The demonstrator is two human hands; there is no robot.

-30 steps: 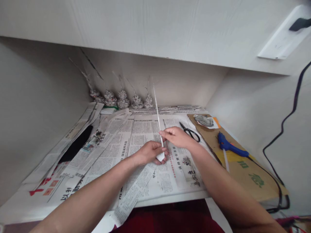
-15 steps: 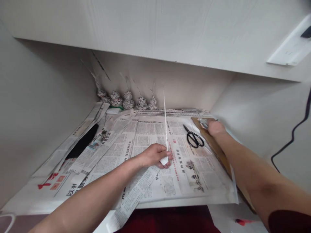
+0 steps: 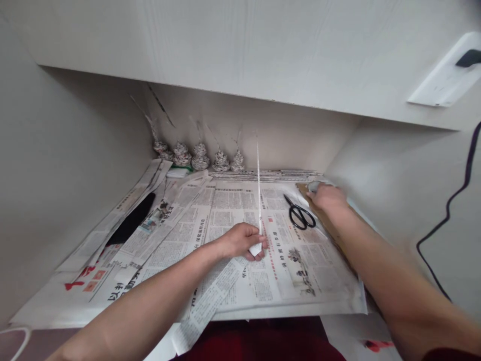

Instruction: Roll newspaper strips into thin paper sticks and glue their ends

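Note:
Pinched in my left hand (image 3: 246,240) is a newspaper strip (image 3: 216,291), partly rolled into a thin paper tube (image 3: 258,180) that points up and away. The strip's loose end hangs past the table's front edge. My right hand (image 3: 326,195) reaches to the back right, its fingers closed at a small whitish-grey round thing (image 3: 312,186) on the brown cardboard strip (image 3: 330,225); the fingers mostly hide it. Black-handled scissors (image 3: 300,215) lie between my two hands.
Newspaper sheets (image 3: 233,205) cover the table. Several woven paper gourd shapes (image 3: 200,158) and rolled paper sticks (image 3: 263,175) line the back. Cut strips and a black flat item (image 3: 131,218) lie left. A shelf panel (image 3: 240,55) hangs overhead; a cable (image 3: 447,215) runs right.
My right hand has shifted slightly left and toward me around the whitish-grey thing. My left hand keeps its pinch on the paper. The view has moved a little.

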